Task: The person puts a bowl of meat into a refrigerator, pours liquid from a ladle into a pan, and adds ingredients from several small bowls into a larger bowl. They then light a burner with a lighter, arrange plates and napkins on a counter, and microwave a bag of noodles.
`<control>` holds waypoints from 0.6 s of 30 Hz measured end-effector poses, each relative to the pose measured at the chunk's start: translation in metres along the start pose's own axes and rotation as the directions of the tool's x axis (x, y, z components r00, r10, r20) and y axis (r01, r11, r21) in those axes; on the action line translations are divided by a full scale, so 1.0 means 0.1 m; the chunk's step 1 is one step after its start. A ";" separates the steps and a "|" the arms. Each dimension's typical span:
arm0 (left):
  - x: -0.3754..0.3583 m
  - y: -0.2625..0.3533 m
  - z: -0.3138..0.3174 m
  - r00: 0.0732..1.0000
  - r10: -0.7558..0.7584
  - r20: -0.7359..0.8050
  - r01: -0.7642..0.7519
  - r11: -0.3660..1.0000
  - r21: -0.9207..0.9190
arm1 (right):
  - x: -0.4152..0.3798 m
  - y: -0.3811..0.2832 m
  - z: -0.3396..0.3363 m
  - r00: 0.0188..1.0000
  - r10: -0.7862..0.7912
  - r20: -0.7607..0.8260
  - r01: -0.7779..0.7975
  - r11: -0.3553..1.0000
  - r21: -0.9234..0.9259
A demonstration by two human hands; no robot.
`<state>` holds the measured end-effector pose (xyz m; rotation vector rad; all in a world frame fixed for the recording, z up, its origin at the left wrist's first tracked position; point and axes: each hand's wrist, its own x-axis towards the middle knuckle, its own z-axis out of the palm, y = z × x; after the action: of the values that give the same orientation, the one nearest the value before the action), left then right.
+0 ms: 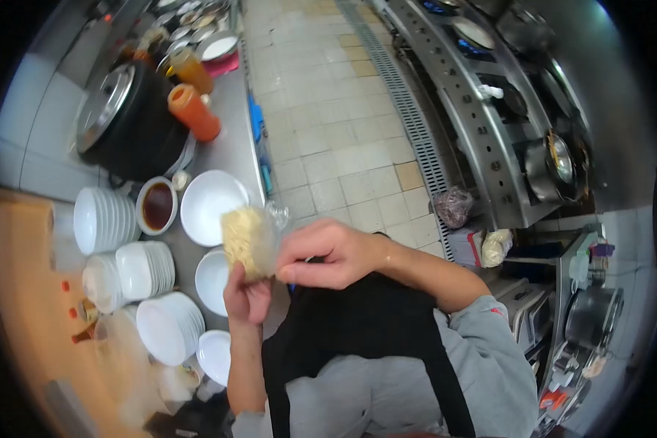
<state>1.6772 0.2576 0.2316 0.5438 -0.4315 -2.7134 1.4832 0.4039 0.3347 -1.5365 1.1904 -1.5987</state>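
Observation:
My left hand is closed around the lower end of a clear plastic bag of pale yellow noodles. Against the bag's right side, my right hand pinches the plastic with thumb and fingers. The noodles are held up over the counter edge, in front of a large white bowl and partly covering a second white bowl. Neither bowl shows anything inside. A bowl of dark brown sauce stands beside the large bowl.
Stacked white bowls and plates crowd the counter's left. Behind them are a black pot with a metal lid and an orange squeeze bottle. Across the tiled floor runs a stove with a saucepan and lit burners.

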 end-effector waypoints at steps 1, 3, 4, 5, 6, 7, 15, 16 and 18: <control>0.06 0.12 -0.25 0.997 0.073 0.027 -0.071 0.994 -0.086 | 0.00 0.05 0.04 1.000 0.000 0.014 -0.001 1.000 0.027; 0.14 0.43 0.00 0.975 0.201 0.096 -0.199 0.979 -0.033 | -0.02 0.10 0.06 0.997 0.075 -0.015 -0.076 0.996 -0.040; 0.21 0.55 0.09 0.962 0.272 0.037 -0.272 0.962 0.018 | -0.03 0.15 0.08 0.995 0.096 -0.033 -0.098 0.994 -0.043; 0.22 0.71 0.13 0.930 0.366 -0.036 -0.362 0.928 0.085 | -0.04 0.18 0.10 0.996 0.093 0.003 -0.093 0.996 -0.005; 0.27 0.88 0.08 0.888 0.458 -0.047 -0.443 0.878 0.182 | -0.05 0.23 0.11 0.985 0.172 -0.032 -0.174 0.979 -0.101; 0.29 1.09 0.01 0.834 0.549 -0.058 -0.512 0.809 0.288 | -0.05 0.30 0.15 0.968 0.241 -0.064 -0.249 0.950 -0.190; 0.68 1.59 -0.12 0.675 0.724 0.143 -0.514 0.323 0.794 | -0.35 0.64 0.20 0.748 0.640 -0.177 -0.610 0.768 0.197; 0.73 1.52 -0.06 0.695 0.710 0.110 -0.459 0.321 0.828 | -0.36 0.68 0.20 0.740 0.643 -0.197 -0.609 0.765 0.209; 0.82 1.41 -0.05 0.713 0.698 0.065 -0.394 0.323 0.861 | -0.35 0.68 0.20 0.726 0.651 -0.220 -0.616 0.759 0.213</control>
<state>1.6457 0.0989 0.2516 0.8481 -1.5416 -1.5215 1.4977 0.4039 0.2565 -0.6872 1.5270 -1.3902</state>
